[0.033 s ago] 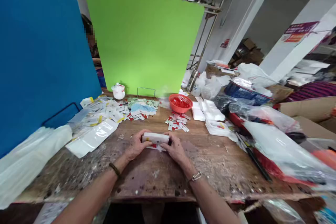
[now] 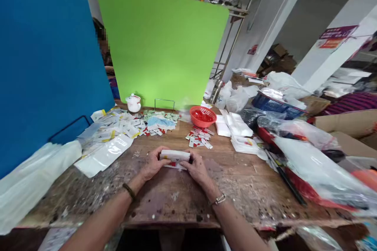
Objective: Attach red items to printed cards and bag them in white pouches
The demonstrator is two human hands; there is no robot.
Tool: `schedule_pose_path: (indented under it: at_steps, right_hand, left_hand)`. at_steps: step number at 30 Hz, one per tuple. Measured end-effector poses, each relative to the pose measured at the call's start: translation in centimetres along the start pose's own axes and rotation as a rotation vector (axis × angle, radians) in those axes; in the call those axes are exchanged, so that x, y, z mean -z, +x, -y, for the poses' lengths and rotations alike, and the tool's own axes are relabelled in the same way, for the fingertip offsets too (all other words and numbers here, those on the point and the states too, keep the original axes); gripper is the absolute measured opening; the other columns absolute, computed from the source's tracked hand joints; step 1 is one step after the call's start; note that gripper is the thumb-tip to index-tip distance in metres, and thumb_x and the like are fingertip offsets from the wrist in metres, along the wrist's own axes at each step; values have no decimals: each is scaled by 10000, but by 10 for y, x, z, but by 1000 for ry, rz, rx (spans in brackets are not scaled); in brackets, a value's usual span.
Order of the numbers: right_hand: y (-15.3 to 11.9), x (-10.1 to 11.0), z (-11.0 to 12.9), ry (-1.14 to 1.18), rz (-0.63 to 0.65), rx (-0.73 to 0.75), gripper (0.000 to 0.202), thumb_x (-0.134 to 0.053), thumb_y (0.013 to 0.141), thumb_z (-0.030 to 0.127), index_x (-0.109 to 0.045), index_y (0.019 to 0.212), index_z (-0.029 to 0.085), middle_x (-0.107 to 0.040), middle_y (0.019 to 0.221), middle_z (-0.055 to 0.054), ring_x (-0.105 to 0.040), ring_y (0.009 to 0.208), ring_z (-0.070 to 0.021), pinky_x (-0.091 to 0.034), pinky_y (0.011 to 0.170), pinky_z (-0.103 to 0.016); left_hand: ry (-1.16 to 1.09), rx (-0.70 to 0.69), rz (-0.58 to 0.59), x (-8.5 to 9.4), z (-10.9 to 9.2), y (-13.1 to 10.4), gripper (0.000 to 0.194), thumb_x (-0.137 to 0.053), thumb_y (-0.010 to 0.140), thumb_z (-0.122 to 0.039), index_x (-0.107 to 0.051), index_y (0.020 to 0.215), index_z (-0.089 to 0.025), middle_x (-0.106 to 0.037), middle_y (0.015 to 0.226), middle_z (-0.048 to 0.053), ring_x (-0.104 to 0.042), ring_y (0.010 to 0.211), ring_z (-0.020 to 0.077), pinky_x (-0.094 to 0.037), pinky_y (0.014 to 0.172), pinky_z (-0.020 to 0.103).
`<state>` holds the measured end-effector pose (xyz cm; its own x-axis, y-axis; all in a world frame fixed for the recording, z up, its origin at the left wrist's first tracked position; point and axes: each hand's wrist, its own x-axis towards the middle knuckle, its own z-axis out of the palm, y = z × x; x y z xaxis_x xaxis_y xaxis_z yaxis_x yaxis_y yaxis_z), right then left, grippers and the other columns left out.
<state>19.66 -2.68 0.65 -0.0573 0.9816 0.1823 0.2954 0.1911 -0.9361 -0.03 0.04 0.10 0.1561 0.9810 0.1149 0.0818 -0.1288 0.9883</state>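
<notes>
Both hands meet at the middle of the wooden table and grip one white packet (image 2: 176, 155) with small yellow and red marks. My left hand (image 2: 153, 164) pinches its left end, thumb on the near side. At the right end, my right hand (image 2: 196, 165) is closed round the packet, thumb also in front. Beyond the hands lie small red and white sachets (image 2: 199, 140), next to a red plastic basket (image 2: 202, 117). More sachets (image 2: 153, 130) are piled to the left of these, with light blue material (image 2: 160, 122) on top.
White printed bags (image 2: 107, 153) and a white plastic sheet (image 2: 41, 176) cover the left side. A white lidded pot (image 2: 133, 103) stands at the back. Stacked white bags (image 2: 238, 125), a long black tool (image 2: 291, 186) and plastic-wrapped goods (image 2: 318, 164) lie right. Green and blue panels stand behind.
</notes>
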Motion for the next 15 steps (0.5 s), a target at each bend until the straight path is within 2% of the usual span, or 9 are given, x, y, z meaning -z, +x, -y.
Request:
schedule_pose_path:
  at_steps: [3, 6, 9, 12, 13, 15]
  right_hand:
    - [0, 0, -3, 110, -14, -67, 236, -652, 628, 231, -566, 845, 195, -629, 795, 11, -571, 783, -174, -460, 713, -284]
    - [-6, 18, -2, 287, 17, -208, 364, -695, 571, 240, -540, 899, 205, -662, 803, 8, -615, 762, -189, -490, 685, -304]
    - [-19, 55, 3, 336, 8, -354, 412, -733, 514, 245, -533, 872, 207, -678, 769, 4, -635, 710, -198, -500, 641, -311]
    - [-34, 103, 5, 271, -57, -466, 423, -741, 473, 261, -543, 843, 207, -687, 732, -11, -646, 670, -213, -503, 622, -323]
    - [-38, 120, 4, 227, -82, -501, 403, -726, 464, 256, -554, 825, 209, -693, 732, -18, -655, 679, -223, -511, 638, -333]
    - [-44, 152, -1, 158, -82, -535, 352, -690, 493, 259, -582, 825, 215, -713, 774, -38, -676, 753, -249, -524, 698, -353]
  left_hand:
    - [-21, 79, 6, -4, -6, 1, 349, -762, 505, -226, -630, 821, -159, -620, 679, -40, -556, 652, 136, -435, 612, 235]
    - [-77, 181, 84, -23, -15, 0, 446, -789, 491, -256, -610, 887, -155, -660, 728, -16, -591, 665, 155, -465, 609, 256]
    - [-56, 202, 186, -58, -20, 1, 526, -806, 468, -242, -600, 944, -150, -685, 797, 15, -618, 707, 174, -472, 605, 260]
    - [7, 181, 327, -95, -18, 12, 579, -792, 490, -216, -596, 1029, -142, -689, 808, 28, -622, 692, 168, -466, 597, 256]
    - [53, 169, 344, -104, -17, 19, 537, -759, 548, -226, -593, 1052, -142, -687, 798, 27, -619, 671, 162, -463, 588, 257]
    - [251, 77, 268, -114, -16, 38, 341, -668, 669, -232, -621, 997, -150, -685, 801, 28, -618, 682, 156, -466, 609, 261]
